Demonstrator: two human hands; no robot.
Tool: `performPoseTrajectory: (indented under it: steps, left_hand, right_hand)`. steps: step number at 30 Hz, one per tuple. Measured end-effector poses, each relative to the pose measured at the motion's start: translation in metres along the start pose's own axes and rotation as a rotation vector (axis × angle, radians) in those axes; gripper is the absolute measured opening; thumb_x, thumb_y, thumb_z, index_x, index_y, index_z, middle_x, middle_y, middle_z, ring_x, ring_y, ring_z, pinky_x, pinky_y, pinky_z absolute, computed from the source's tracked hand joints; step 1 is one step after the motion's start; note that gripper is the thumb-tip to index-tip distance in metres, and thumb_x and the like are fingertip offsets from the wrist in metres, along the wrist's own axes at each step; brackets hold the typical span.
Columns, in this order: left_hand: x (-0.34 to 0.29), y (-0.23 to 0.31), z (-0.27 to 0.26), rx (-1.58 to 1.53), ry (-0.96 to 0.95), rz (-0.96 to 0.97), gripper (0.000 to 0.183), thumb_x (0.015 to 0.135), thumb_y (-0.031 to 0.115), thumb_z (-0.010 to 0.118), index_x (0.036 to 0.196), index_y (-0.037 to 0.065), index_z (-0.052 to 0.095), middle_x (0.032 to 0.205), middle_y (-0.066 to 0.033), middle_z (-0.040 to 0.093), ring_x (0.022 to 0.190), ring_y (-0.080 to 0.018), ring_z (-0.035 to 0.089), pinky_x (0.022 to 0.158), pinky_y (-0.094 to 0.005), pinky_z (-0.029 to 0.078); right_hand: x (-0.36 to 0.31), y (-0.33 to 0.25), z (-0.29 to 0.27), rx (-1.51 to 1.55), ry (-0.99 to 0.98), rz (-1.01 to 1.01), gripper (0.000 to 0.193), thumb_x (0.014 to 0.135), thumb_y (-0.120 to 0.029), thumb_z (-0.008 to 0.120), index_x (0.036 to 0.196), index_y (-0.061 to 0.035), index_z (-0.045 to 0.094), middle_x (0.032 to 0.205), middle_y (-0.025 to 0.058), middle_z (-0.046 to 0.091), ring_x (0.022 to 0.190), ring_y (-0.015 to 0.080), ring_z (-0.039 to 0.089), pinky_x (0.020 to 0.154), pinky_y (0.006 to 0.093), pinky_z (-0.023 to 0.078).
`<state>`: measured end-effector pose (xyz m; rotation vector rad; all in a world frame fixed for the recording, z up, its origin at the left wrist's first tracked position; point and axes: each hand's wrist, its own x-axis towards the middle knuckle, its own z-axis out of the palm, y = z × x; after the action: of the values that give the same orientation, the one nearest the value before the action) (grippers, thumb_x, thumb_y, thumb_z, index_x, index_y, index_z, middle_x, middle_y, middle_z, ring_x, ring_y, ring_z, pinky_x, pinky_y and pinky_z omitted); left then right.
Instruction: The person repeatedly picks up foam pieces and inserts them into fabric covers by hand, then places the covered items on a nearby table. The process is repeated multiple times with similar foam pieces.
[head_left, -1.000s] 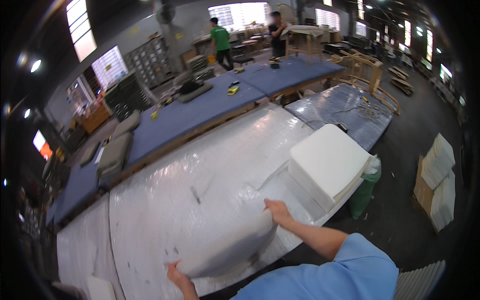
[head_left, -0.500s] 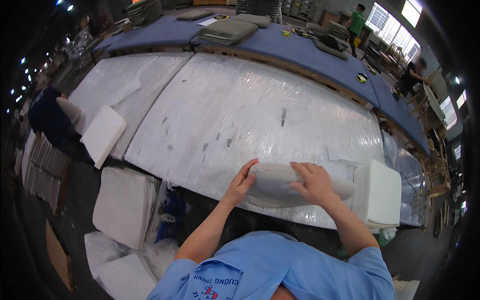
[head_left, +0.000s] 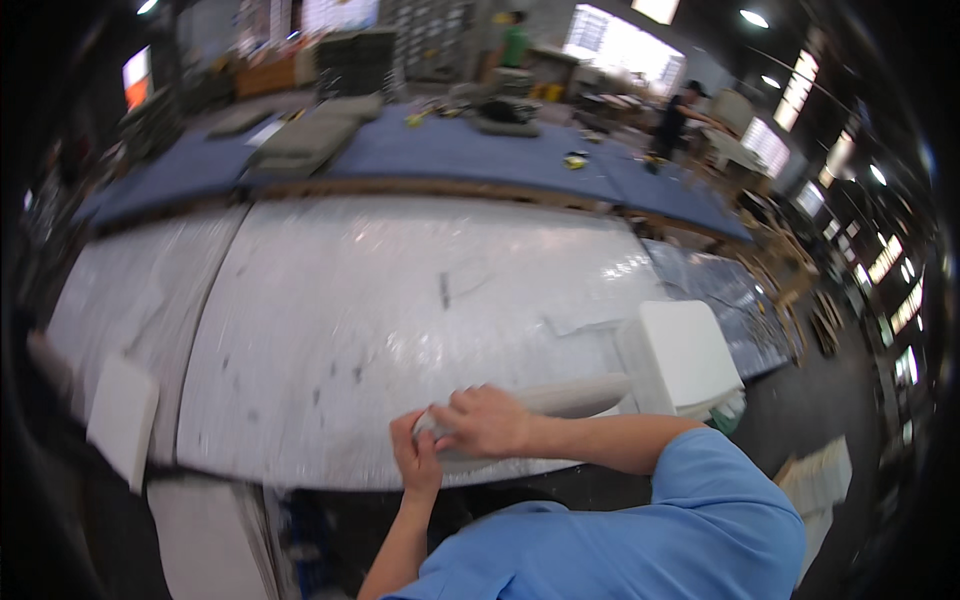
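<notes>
A light grey cushion (head_left: 575, 396) lies along the near edge of the plastic-wrapped table (head_left: 300, 300). Both of my hands meet at its left end. My left hand (head_left: 414, 452) grips that end from the side, its fingers curled. Across the top reaches my right hand (head_left: 484, 420), its fingers bent and closed on the cover's edge beside the left hand. My fingers and some blur hide the exact grip. Just past the cushion's right end stands a stack of white foam pads (head_left: 690, 355).
A single white foam pad (head_left: 124, 420) leans at the table's left part. Below it is a pile of pale flat pieces (head_left: 210, 540). Beyond lies a blue-topped table (head_left: 420, 150) bearing grey cushions (head_left: 310, 140). A person in dark clothing (head_left: 676, 125) works at the far right.
My right hand has moved left from the cushion's top to its left end, joining my left hand. The view has swung right and up, and the co-worker on the left has left the picture.
</notes>
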<state>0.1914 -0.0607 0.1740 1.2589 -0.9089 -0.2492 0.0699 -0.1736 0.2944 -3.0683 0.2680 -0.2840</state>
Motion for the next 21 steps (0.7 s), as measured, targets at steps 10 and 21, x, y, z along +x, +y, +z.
performPoseTrajectory:
  steps: [10,21]
  left_hand:
    - [0.014,-0.015,0.012,-0.014,0.046,-0.059,0.021,0.108,0.013,0.045,0.117,0.001,0.061,0.11,-0.0099,0.058,0.101,-0.0207,0.056,0.091,-0.0349,0.046]
    - [0.023,-0.021,0.01,-0.086,0.085,-0.147,0.029,0.11,0.023,0.046,0.117,0.0,0.062,0.11,-0.0118,0.064,0.1,-0.022,0.061,0.091,-0.0346,0.049]
  right_hand:
    - [0.019,0.004,-0.001,0.109,-0.024,0.162,0.032,0.101,-0.042,0.06,0.104,-0.0105,0.064,0.089,0.0135,0.066,0.082,0.0352,0.069,0.075,0.0469,0.054]
    - [0.035,0.016,0.005,0.185,-0.014,0.157,0.025,0.1,-0.033,0.058,0.102,-0.0081,0.063,0.081,0.016,0.066,0.075,0.0383,0.07,0.069,0.0501,0.054]
